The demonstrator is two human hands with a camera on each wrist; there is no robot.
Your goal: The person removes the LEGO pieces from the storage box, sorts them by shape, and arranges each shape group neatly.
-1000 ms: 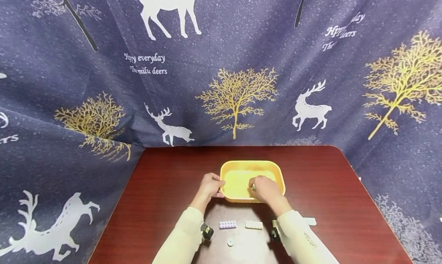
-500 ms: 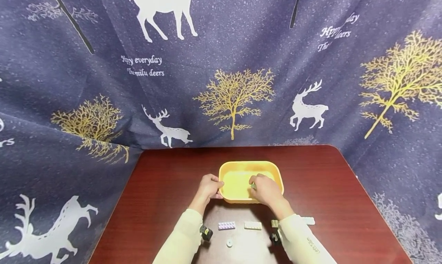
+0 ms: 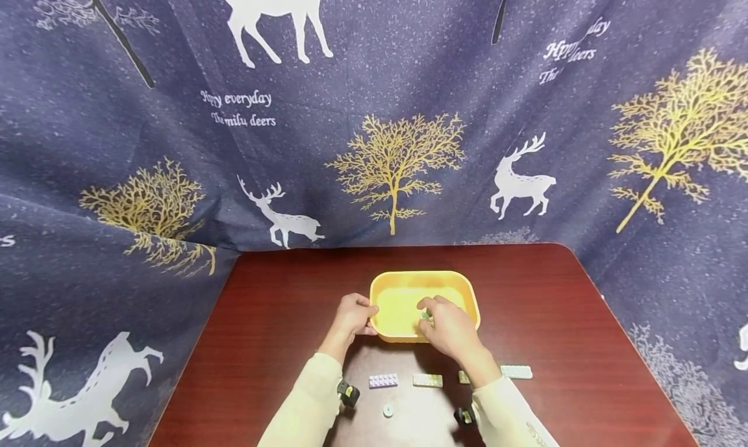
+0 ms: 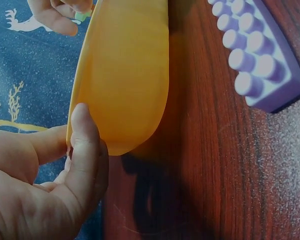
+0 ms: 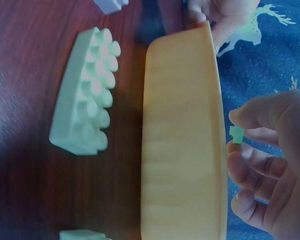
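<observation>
A yellow plastic bin [image 3: 397, 338] stands on the table in the head view. My left hand [image 3: 353, 316] pinches its left rim, thumb on one side and fingers on the other. My right hand [image 3: 448, 327] is over the bin's right half, pinching a small green toy block [image 5: 236, 134] between its fingertips. Part of that block is hidden by the fingers in the head view. On the near side of the bin lie a purple building block [image 3: 383, 381] with rows of studs and a pale cream-green one [image 3: 428, 381].
A pale mint block [image 3: 517, 371] lies right of my right forearm, which partly covers a small block [image 3: 464, 377]. Nearer me is a small round pale piece [image 3: 388, 410]. A blue deer-patterned cloth [image 3: 397, 76] hangs behind the dark red table [image 3: 280, 297].
My right hand has shifted slightly left over the bin and its fingers look more spread, still with the green block. The right sleeve uncovers more of the mint block. My left hand stays put.
</observation>
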